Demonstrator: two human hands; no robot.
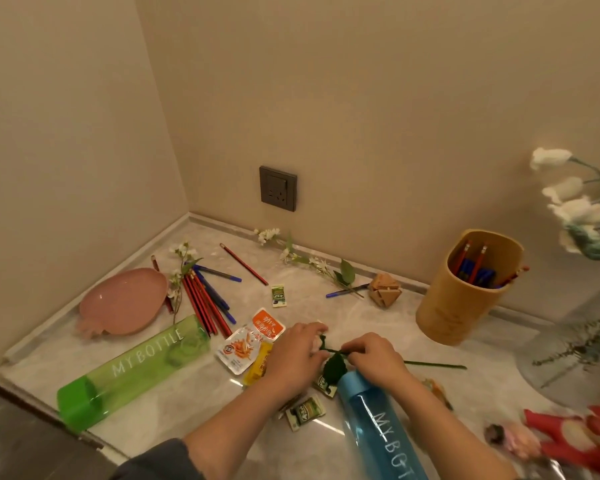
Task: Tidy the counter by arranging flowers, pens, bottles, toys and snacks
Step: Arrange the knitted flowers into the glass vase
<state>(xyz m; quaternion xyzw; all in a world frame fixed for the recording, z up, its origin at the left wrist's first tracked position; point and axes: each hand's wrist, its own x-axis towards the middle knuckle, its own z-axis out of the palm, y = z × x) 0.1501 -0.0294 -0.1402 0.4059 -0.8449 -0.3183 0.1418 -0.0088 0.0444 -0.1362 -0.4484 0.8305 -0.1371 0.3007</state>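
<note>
DESK: What do the grips have?

PHOTOGRAPHER: A knitted flower [335,367]. The right grip [374,358], knuckles up and fingers curled, pinches its green stem. The left grip [293,356] curls round the white head end. The rest of the stem runs out to the right, low over the marble counter [174,403].

DESK: Any legible writing?

PHOTOGRAPHER: "MY BOTTLE" in white on the green bottle [132,368], which lies on its side to the left. The blue bottle [378,427], lying below the right wrist, reads "MY BOT" before the frame edge cuts it off. The orange-and-white snack packet [248,341] just beside the left grip has print too small to read.

DESK: And the arms?

PHOTOGRAPHER: Both bare forearms reach in from the bottom edge and converge on the flower. A grey sleeve [160,462] shows at the left elbow.

DESK: Further out?

PHOTOGRAPHER: Red pencils [205,306] and blue pens are fanned beside a pink dish [123,301]. A wooden puzzle toy [383,289] is near the wall. A tan holder [461,306] stands upright with pencils in it. At the right edge, a glass vase [575,358] holds white flowers [575,209].
</note>
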